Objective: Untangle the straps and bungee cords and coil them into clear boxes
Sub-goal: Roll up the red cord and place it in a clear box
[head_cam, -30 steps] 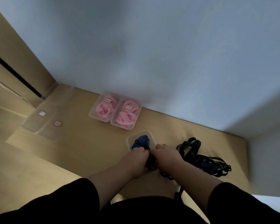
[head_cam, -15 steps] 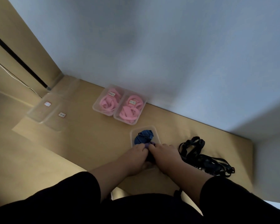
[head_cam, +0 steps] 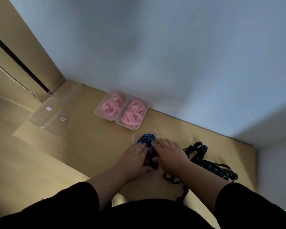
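Observation:
A small clear box point(head_cam: 153, 132) sits on the tan floor just in front of me. It holds a coiled bungee cord point(head_cam: 146, 139), blue-striped at the far end and red-striped under my fingers. My left hand point(head_cam: 133, 160) and my right hand point(head_cam: 169, 156) both lie on the cord with fairly straight fingers, pressing it down into the box. A tangle of black straps point(head_cam: 206, 162) lies on the floor to the right of my right hand.
Two clear boxes of pink coiled straps point(head_cam: 109, 107) point(head_cam: 132, 115) stand side by side against the grey wall. Two flat clear lids with small labels point(head_cam: 49, 108) point(head_cam: 63, 119) lie at the left. A wooden cabinet stands at far left.
Both hands have shifted from pinching the cord together at the box's near side to lying flatter on top of it. The camera has tilted slightly.

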{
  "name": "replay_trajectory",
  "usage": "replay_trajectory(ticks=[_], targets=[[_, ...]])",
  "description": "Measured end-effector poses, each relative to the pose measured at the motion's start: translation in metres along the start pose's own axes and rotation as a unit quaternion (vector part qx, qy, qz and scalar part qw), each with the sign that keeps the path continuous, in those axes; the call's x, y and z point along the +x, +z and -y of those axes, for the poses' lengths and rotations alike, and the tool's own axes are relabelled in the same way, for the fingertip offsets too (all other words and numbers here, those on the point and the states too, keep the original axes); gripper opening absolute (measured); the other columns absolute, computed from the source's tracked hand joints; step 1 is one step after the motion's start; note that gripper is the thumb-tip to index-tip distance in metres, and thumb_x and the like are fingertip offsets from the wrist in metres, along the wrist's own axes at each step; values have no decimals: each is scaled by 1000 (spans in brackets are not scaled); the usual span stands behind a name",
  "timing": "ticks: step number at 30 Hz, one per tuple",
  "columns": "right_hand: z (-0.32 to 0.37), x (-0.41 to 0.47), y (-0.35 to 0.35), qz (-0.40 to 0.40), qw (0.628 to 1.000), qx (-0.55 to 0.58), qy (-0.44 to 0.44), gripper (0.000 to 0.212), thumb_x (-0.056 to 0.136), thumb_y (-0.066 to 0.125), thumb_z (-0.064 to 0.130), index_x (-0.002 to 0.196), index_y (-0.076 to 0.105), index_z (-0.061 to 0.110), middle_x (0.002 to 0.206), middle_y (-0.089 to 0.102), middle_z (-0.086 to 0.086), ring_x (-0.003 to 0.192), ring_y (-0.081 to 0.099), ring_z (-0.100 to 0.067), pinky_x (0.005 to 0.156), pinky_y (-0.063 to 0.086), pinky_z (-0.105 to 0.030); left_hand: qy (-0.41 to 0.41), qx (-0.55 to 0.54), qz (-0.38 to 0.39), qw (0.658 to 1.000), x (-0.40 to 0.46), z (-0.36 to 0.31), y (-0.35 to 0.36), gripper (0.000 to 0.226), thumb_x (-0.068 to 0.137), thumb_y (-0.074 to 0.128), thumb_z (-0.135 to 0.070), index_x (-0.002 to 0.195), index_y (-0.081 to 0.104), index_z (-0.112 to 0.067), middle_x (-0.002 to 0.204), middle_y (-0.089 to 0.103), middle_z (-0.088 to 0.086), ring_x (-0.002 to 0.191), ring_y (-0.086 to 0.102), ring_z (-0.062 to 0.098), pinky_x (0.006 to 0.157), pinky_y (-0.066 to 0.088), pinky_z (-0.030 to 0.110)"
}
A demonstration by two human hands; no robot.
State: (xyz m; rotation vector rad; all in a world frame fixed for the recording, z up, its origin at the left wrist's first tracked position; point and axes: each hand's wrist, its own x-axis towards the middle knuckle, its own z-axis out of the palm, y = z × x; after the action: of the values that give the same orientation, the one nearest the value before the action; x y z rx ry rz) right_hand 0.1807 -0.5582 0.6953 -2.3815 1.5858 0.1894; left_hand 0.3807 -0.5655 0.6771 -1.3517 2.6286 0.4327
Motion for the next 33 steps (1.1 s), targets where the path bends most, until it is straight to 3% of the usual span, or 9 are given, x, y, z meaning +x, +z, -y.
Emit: replay_trajectory(ticks=[3,5,16,20,26,33], targets=[[4,6,4,68,997,-21,-37,73,106,35,48,162,0,18,170,-12,1,156,-10,-17,124,-7,-43,-31,55,52,997,2,-4,2,85,100,25,-64,159,0,-9,168,-3,10,155,-6,24,121,-13,40],[6,6,10,91,994,-50,-43,75,106,33,46,161,-9,17,167,-22,-1,155,-15,-18,121,-15,-46,-35,68,72,994,3,-5,2,80,102,19,-61,159,-3,-8,168,-5,11,155,-7,24,121,-13,42],[16,9,17,62,997,-47,13,78,102,43,54,162,5,21,170,1,1,156,5,-18,117,-19,-59,-70,35,84,993,6,-9,3,79,101,33,-56,160,1,-15,169,0,3,154,4,22,124,-2,50],[16,12,7,58,998,-25,9,81,97,50,58,162,14,24,170,11,2,157,4,-20,120,-15,-53,-55,-9,62,997,5,-4,-5,83,98,42,-59,160,11,-14,167,15,6,153,13,22,124,6,43],[20,11,-4,38,999,6,14,93,93,55,59,162,5,23,171,4,4,156,-3,-15,122,-11,-44,-22,-45,23,999,-8,5,-17,82,97,45,-60,158,21,-12,165,23,8,152,18,23,123,13,37],[40,26,-21,2,999,16,27,78,98,46,55,162,13,21,170,13,3,156,5,-15,122,-9,-39,-25,-55,7,998,-33,42,-23,74,99,48,-52,155,28,-8,162,28,12,148,24,25,121,13,33]])
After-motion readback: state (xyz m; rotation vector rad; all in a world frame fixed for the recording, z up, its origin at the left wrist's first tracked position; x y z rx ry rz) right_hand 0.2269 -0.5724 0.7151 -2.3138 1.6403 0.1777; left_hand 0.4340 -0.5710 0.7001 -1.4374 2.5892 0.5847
